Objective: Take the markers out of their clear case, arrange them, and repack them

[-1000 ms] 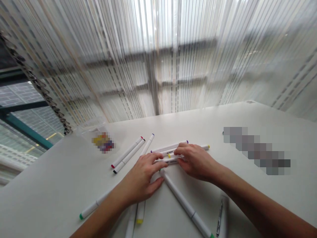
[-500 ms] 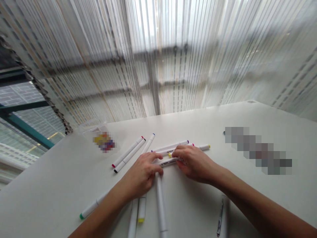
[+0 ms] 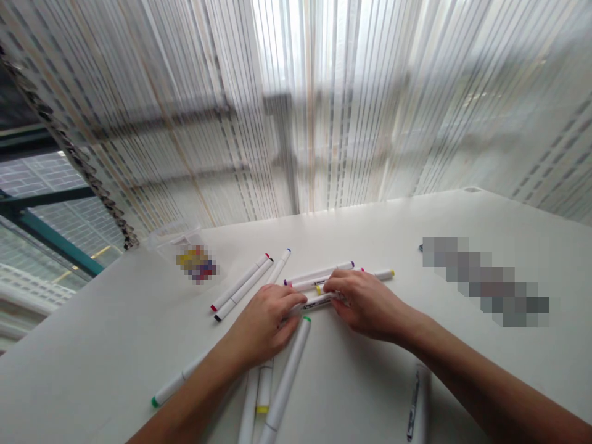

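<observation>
A white marker with black print lies across between my hands in the middle of the table. My left hand is closed around its left end, and my right hand has its fingers bent round the right end; both ends are hidden. Just beyond are a purple-ended marker, a pink-ended marker and a yellow-ended marker, partly behind my right hand. Near my left fingers, a green-ended marker slants toward me, beside a yellow-ended marker.
To the left lie a red-ended marker, a black-ended marker and a blue-ended marker. A clear plastic case stands at back left. Another marker sits by my right forearm. A blurred-out object is at right.
The green-ended marker by my left hand has swung, its far end now farther right and its near end left. My left thumb has drawn in closer. My right hand has barely moved.
</observation>
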